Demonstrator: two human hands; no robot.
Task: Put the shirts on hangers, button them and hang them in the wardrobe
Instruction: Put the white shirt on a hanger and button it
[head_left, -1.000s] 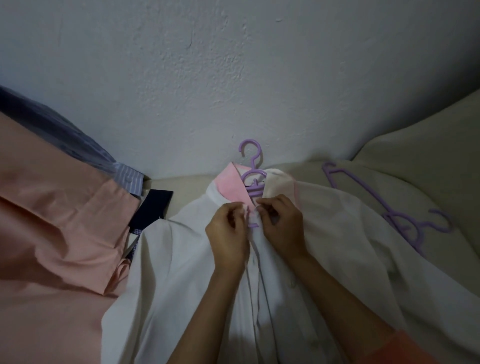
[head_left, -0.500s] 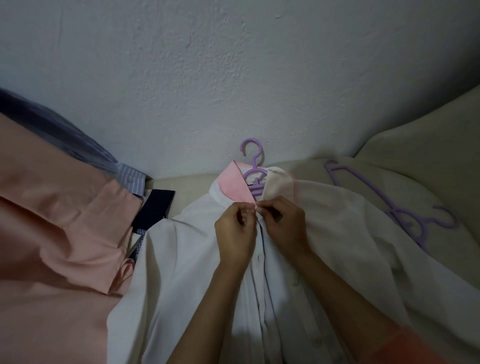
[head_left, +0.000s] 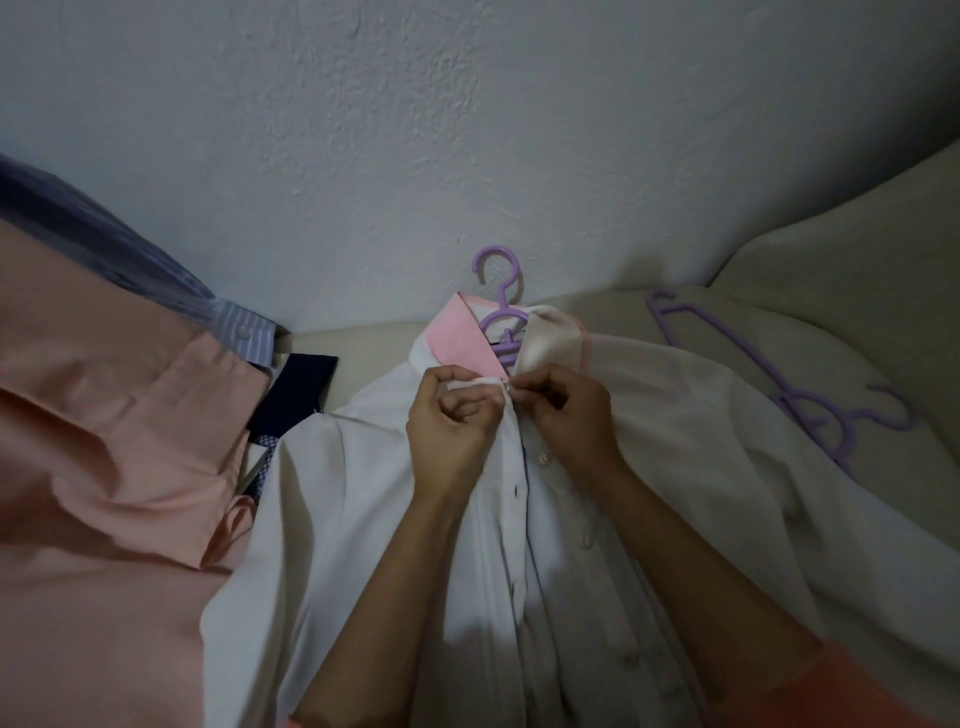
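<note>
A white shirt (head_left: 363, 493) with a pink inner collar lies flat on the bed, front up, on a purple hanger (head_left: 496, 291) whose hook pokes out above the collar. My left hand (head_left: 449, 431) pinches the left edge of the placket just under the collar. My right hand (head_left: 566, 415) pinches the right edge there, thumb and finger meeting at the top button. Lower down the placket hangs apart, with loose buttons showing.
A peach shirt (head_left: 104, 467) lies at the left over a blue striped shirt (head_left: 244, 332) and a dark navy garment (head_left: 296, 395). A spare purple hanger (head_left: 789, 395) rests on the beige bedsheet (head_left: 857, 291) at the right. A white wall (head_left: 467, 130) stands behind.
Both hands have shifted slightly up to the collar's base and drawn the two placket edges together at the top button. The shirt and hangers have stayed in place.
</note>
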